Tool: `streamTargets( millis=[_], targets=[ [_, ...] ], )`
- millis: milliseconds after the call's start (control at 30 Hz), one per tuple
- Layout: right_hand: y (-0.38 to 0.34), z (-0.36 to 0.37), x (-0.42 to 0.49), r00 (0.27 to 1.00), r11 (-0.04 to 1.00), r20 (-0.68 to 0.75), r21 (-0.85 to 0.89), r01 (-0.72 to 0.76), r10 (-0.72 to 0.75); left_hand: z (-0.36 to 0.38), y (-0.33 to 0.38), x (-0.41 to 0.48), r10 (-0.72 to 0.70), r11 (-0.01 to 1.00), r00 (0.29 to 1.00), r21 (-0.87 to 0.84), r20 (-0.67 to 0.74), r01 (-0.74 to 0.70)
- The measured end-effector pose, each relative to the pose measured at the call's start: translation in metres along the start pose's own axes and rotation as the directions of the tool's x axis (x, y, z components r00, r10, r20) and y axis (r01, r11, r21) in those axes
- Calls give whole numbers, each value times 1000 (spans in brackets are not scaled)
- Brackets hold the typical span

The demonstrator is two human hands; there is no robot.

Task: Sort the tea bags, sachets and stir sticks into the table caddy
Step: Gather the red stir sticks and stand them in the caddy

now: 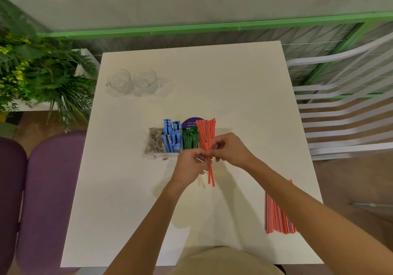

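Observation:
The table caddy (170,152) sits mid-table, its clear walls hard to make out. From left to right it holds tea bags (154,141), blue sachets (172,135), green sachets (190,139) and red striped stir sticks (205,133). My left hand (191,164) and my right hand (228,148) meet at the caddy's front right corner. Both pinch a small bunch of red stir sticks (211,175) whose lower ends hang toward me over the table. A pile of loose red stir sticks (276,217) lies at the right table edge, partly hidden by my right forearm.
Two empty glass mugs (134,82) stand at the back left of the white table (244,96). A purple round card (192,122) stands behind the caddy. A potted plant (42,72) and purple chairs (46,189) are on the left, white slatted chairs (344,113) on the right.

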State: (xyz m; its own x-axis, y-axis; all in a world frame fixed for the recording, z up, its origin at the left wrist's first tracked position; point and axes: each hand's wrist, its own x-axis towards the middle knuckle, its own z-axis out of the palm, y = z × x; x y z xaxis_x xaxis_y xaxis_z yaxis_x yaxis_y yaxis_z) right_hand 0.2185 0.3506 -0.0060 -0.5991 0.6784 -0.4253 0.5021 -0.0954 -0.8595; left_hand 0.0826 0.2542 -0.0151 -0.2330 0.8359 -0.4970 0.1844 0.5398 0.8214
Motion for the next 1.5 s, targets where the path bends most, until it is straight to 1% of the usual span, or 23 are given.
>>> streamTargets(
  millis=[67,200,367,567,733,933,1067,1233,1400,1500],
  targets=[
    [-2,-2,2,1000,1000,20,-18,5,-5,1,-2,1,-8,1000,1000,-22,4,8],
    [-11,-12,7,999,1000,46,14,10,-10,1,0,4,-30,996,999,-79,-19,29],
    [-28,-33,29,999,1000,-50,14,22,-21,5,-4,4,-133,977,991,-163,29,136],
    [-40,-49,50,988,999,-147,7,38,-37,14,-22,-8,-202,965,977,-158,61,210],
    [-26,-37,54,986,999,-167,-44,-21,13,13,-30,-13,-234,955,971,-172,58,240],
    [-7,-24,52,984,989,-154,-97,-110,94,13,-37,-14,-240,955,968,-161,69,248],
    [-2,-21,49,980,986,-163,-104,-131,113,15,-39,-17,-241,955,968,-157,71,250],
    [1,-28,39,975,991,-205,-81,-111,92,18,-40,-20,-246,956,967,-148,70,254],
    [8,-49,11,969,996,-231,49,-75,84,28,-45,-24,-240,958,967,-142,88,251],
    [21,-66,-15,965,994,-239,65,-92,105,40,-47,-30,-250,957,963,-122,104,262]
  ],
)
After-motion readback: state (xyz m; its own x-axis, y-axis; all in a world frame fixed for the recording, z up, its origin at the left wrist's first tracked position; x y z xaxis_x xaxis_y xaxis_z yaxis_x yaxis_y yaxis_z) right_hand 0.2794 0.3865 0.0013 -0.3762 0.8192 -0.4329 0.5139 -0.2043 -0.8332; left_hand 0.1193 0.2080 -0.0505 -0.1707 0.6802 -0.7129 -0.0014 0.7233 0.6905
